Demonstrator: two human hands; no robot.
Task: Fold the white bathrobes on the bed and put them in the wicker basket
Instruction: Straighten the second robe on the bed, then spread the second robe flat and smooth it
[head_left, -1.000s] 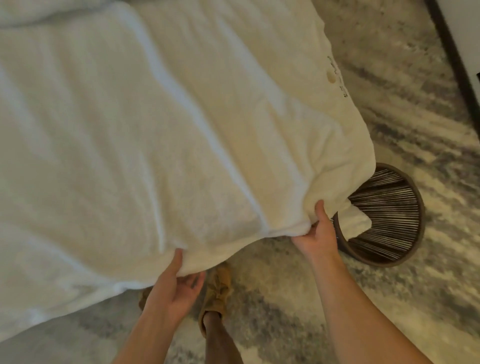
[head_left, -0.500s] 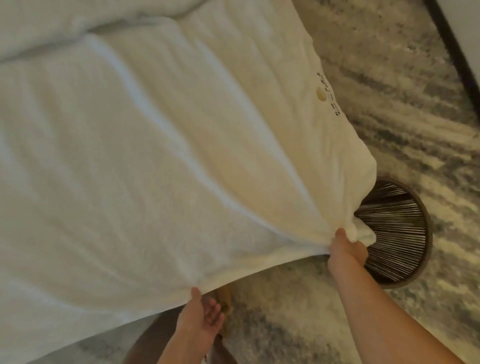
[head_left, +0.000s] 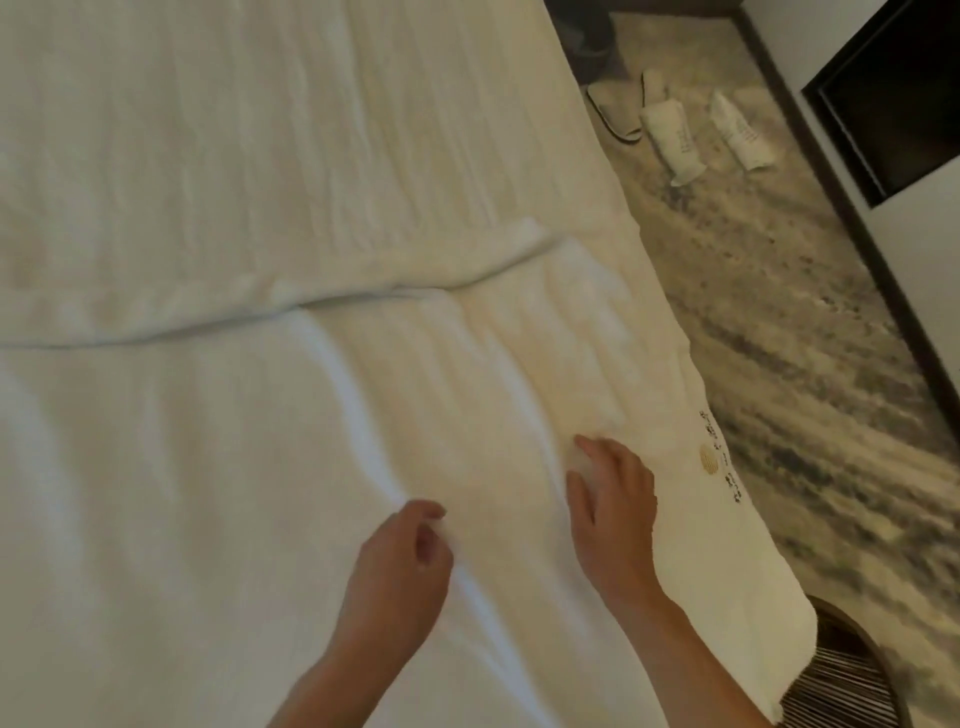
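A white bathrobe (head_left: 467, 395) lies spread across the bed (head_left: 208, 130), with a gold emblem and dark lettering near its right edge. My left hand (head_left: 400, 566) hovers low over a raised crease in the cloth, thumb and curled fingers closed on a bit of fabric. To its right, my right hand (head_left: 613, 514) lies on the robe beside the emblem and pinches a small bunch of cloth between thumb and forefinger. The dark wicker basket (head_left: 872, 660) stands on the floor at the bottom right, partly hidden by the robe's corner.
The bed's right edge runs diagonally from top centre to bottom right. Beyond it is patterned grey carpet (head_left: 805, 364) with white slippers (head_left: 670, 145) lying on it. A person's trouser leg (head_left: 592, 31) stands at the top. A dark framed panel (head_left: 893, 98) is on the wall.
Both hands gripped the robe's hanging hem below the bed edge. They have since come up and forward over the bed, and the cloth now lies flat on top. The view has risen.
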